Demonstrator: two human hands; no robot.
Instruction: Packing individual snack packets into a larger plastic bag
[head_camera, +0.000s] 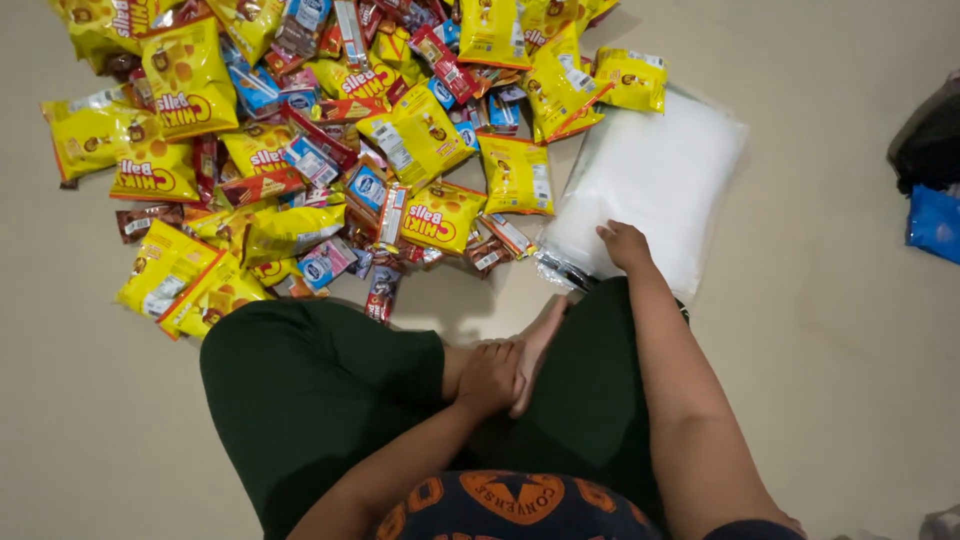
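Sitting cross-legged on the floor next to a big snack pile, one hand on a stack of clear bags.

Right hand (624, 245) is stretched forward, fingers curled down onto the near edge of the stack of clear plastic bags (655, 180), touching but can't tell if it's gripping. Left hand (490, 377) just rests loosely closed on the foot (537, 345), holding nothing. Snack packets (300, 130) spill past the top edge, too many to count, mostly yellow. Plenty of bare floor (830, 330) on the right, with a blue packet (935, 222) at that edge.
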